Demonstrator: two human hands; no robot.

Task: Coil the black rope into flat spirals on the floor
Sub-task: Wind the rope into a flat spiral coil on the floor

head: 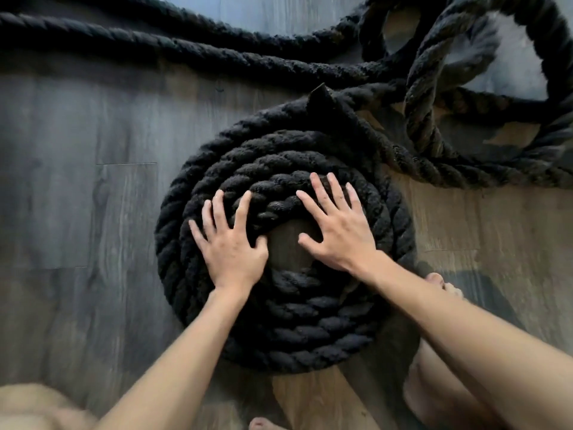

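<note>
A thick black twisted rope lies wound into a flat spiral (pixel 297 324) of several turns on the grey wood floor (pixel 77 187), with a small bare gap at its centre. My left hand (pixel 231 243) rests flat on the spiral's left inner turns, fingers spread. Flat on the right inner turns lies my right hand (pixel 336 226), fingers also spread. Neither hand grips anything. The outer turn leaves the spiral at the top, where a dark stiff rope end (pixel 321 99) sticks up.
Loose rope (pixel 192 52) runs across the top of the floor from the left and tangles into open loops (pixel 434 97) at the upper right. My bare knees and toes (pixel 440 282) sit at the bottom and right of the spiral.
</note>
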